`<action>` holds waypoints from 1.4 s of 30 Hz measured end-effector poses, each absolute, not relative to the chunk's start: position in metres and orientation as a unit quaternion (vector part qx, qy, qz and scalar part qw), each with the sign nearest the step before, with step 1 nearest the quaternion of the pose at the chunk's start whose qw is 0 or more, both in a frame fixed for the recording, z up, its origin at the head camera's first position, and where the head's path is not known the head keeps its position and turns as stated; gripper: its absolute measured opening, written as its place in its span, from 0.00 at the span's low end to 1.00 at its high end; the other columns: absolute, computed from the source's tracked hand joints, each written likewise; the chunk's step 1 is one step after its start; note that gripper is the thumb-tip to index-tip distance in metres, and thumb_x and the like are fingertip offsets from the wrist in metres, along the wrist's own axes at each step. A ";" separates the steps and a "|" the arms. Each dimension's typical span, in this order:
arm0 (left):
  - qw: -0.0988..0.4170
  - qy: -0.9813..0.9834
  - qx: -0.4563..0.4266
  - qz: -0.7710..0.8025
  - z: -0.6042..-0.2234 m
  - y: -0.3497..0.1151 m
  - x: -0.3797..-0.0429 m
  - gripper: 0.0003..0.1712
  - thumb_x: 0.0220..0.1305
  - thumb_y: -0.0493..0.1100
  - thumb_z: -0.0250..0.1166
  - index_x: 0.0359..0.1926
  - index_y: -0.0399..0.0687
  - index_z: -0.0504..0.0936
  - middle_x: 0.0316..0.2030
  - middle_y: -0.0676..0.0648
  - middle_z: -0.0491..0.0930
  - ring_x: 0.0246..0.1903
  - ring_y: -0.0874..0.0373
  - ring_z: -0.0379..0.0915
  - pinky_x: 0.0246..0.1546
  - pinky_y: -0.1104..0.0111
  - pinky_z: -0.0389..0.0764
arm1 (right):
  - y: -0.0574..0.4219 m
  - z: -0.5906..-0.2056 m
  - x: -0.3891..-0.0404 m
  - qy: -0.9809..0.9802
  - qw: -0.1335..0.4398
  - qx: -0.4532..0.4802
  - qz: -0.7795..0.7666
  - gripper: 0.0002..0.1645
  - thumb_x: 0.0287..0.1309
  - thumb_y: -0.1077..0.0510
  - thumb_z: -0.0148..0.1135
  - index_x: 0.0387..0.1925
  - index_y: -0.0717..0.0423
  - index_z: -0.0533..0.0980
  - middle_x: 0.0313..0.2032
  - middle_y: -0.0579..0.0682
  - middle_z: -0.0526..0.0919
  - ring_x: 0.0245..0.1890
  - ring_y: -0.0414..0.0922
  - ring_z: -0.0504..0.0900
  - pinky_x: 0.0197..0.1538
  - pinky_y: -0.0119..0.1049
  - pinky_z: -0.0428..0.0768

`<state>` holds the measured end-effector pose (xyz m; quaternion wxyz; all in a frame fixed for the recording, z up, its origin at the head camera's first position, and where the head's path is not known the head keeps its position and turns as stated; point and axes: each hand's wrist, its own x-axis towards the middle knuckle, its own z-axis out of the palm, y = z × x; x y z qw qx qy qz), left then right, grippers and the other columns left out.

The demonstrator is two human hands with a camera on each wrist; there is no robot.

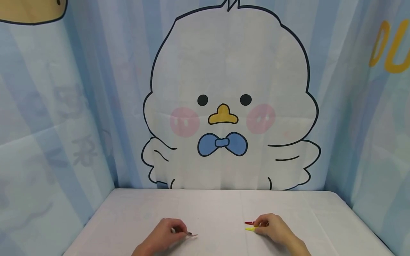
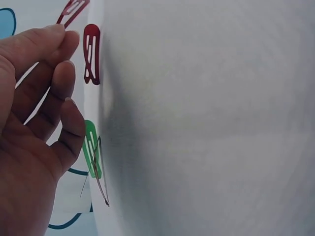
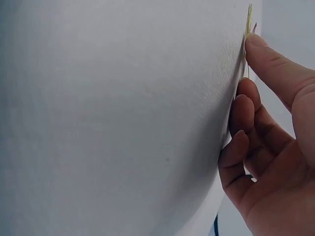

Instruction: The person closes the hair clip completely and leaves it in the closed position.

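Left hand [image 1: 163,234] pinching red clip [image 2: 75,11] | right hand [image 1: 272,227] pinching yellow clip [image 1: 250,229], second red clip [image 1: 249,223] jutting beside it | both working at table [image 1: 217,213] | step: apparently handling clips | next move seemingly calling for steady fingertips

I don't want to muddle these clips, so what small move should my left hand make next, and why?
Probably lower the pinched red clip and lay it flat on the table: your left hand seems to hold it just above the surface, while a dark red clip and a green clip show close by, so a loose drop might mix them.
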<state>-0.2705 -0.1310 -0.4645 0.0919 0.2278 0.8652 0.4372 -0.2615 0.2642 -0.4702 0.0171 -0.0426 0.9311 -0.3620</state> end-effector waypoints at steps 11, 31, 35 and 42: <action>0.085 0.835 0.213 0.500 -0.455 -0.130 -0.271 0.04 0.63 0.41 0.71 0.36 0.45 0.86 0.31 0.53 0.83 0.33 0.55 0.76 0.34 0.67 0.75 | 0.267 -0.469 -0.261 0.932 0.017 -0.046 -0.359 0.07 0.52 0.64 0.75 0.31 0.52 0.83 0.26 0.45 0.76 0.29 0.44 0.72 0.35 0.40 0.71; 0.082 0.792 0.193 0.573 -0.438 -0.119 -0.263 0.11 0.65 0.41 0.70 0.42 0.37 0.85 0.35 0.50 0.84 0.37 0.54 0.76 0.37 0.65 0.75 | 0.267 -0.445 -0.255 0.927 -0.056 -0.022 -0.370 0.07 0.55 0.56 0.75 0.35 0.51 0.84 0.28 0.43 0.77 0.30 0.43 0.73 0.33 0.37 0.72; 0.072 0.790 0.189 0.578 -0.438 -0.116 -0.262 0.12 0.65 0.41 0.70 0.42 0.35 0.85 0.35 0.49 0.85 0.37 0.54 0.76 0.38 0.65 0.76 | 0.262 -0.438 -0.255 0.926 -0.061 -0.013 -0.371 0.09 0.56 0.55 0.75 0.38 0.51 0.85 0.29 0.42 0.78 0.30 0.43 0.73 0.34 0.37 0.72; 0.059 0.778 0.184 0.598 -0.435 -0.113 -0.260 0.10 0.65 0.39 0.69 0.42 0.35 0.85 0.34 0.48 0.85 0.37 0.53 0.79 0.38 0.65 0.76 | 0.250 -0.426 -0.249 0.920 -0.076 -0.023 -0.384 0.12 0.57 0.55 0.74 0.42 0.54 0.84 0.31 0.42 0.79 0.32 0.42 0.74 0.34 0.36 0.73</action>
